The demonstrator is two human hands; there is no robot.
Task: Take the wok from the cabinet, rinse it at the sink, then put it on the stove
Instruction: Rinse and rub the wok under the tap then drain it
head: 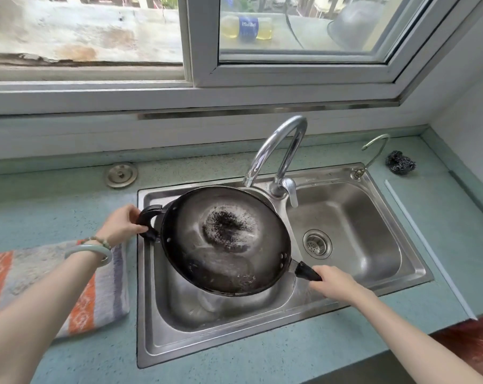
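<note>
A dark, worn wok [226, 241] hangs tilted over the left basin of the steel double sink [417, 275]. My left hand [122, 224] grips its black loop handle on the left side. My right hand [336, 282] grips the black straight handle at the lower right. The wok's inside faces up, with a black charred patch in the middle. The chrome faucet [279, 153] arches above the wok's far rim, and no water shows running from it. The stove is not in view.
A striped orange and grey cloth [101, 295] lies on the green counter left of the sink. A steel scourer [400, 161] and a thin small tap [373, 153] sit at the back right. A round metal cover [121, 174] is set in the counter behind the sink.
</note>
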